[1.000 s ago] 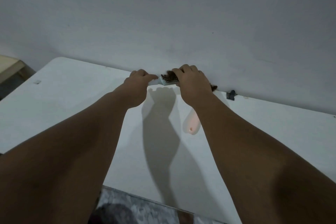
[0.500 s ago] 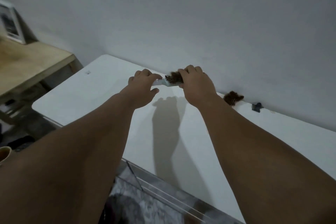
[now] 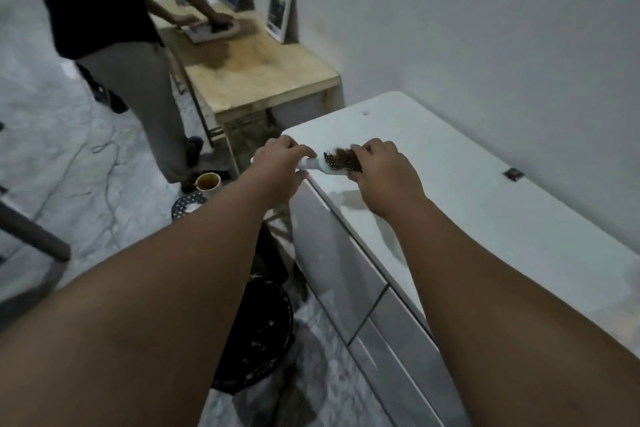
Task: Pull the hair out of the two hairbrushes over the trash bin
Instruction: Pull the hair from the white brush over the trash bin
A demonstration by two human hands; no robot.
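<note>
A white hairbrush point(image 3: 330, 165) with brown hair point(image 3: 346, 155) tangled in its bristles is held above the left edge of the white cabinet top point(image 3: 485, 204). My left hand point(image 3: 280, 166) grips its handle. My right hand point(image 3: 384, 173) is closed over the brush head, fingers on the hair. A black trash bin point(image 3: 258, 333) stands on the floor below, partly hidden behind my left forearm. The second hairbrush is out of view.
A wooden table point(image 3: 263, 69) with two picture frames stands to the left, where another person point(image 3: 114, 28) handles something. A cup point(image 3: 207, 181) and a black perforated object point(image 3: 188, 204) sit on the marble floor. A small dark clip point(image 3: 513, 173) lies on the cabinet top.
The view has swung left and down, revealing the floor, the bin and the other person. Both hands have carried the brush from near the wall to the cabinet's left edge.
</note>
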